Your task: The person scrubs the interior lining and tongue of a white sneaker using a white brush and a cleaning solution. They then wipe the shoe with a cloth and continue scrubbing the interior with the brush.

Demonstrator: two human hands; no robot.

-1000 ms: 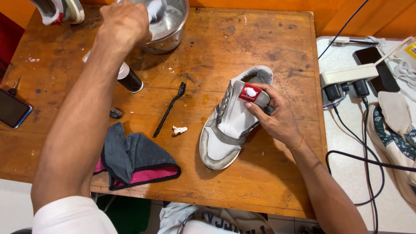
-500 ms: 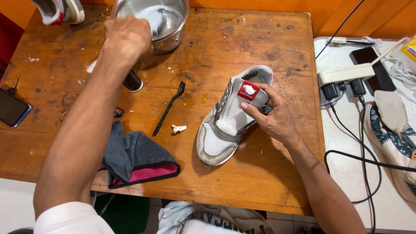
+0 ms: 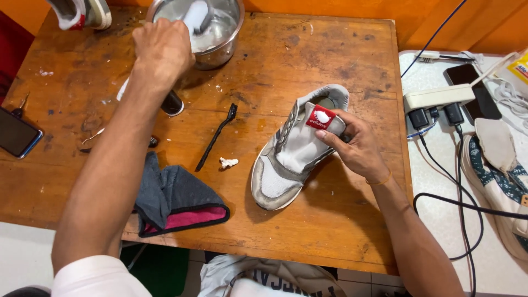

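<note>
1. Grey-and-white sneaker [image 3: 286, 159] lying toe-down toward lower centre of frame, on the wooden table [image 3: 341, 236], right of middle.
2. Right hand [image 3: 357, 146] at the shoe's heel end, centre right; fingers clamped on the raised tongue, thumb and fingertips pinching it just under a small red square label [image 3: 320, 117] with a white mark. Thin band at that wrist.
3. Left hand [image 3: 162, 52] in upper left, fingers curled together around a handle; white brush head [image 3: 195, 16] poking out above the knuckles, dipped into a shiny metal bowl [image 3: 231, 38] at top centre with whitish foam inside.
4. Dark-capped bottle [image 3: 171, 103] lying just under the left forearm, mostly hidden.
5. Thin black brush [image 3: 216, 137] lying slantwise at centre, between forearm and shoe, apart from both.
6. Small white crumpled scrap [image 3: 227, 163] just below the brush's lower half, near the shoe's toe.
7. Grey cloth with pink lining [image 3: 179, 201] bunched at lower left of centre, touching the forearm's edge.
8. Phone [image 3: 16, 135] at far left edge, dark screen, blue rim.
9. Second shoe [image 3: 82, 12], sole showing, in upper left corner.
10. White side surface at right: power strip [image 3: 437, 98] with black plugs, second dark phone [image 3: 473, 91], yellow package corner [image 3: 518, 69] at far upper right, patterned shoe [image 3: 498, 165] at right edge.
</note>
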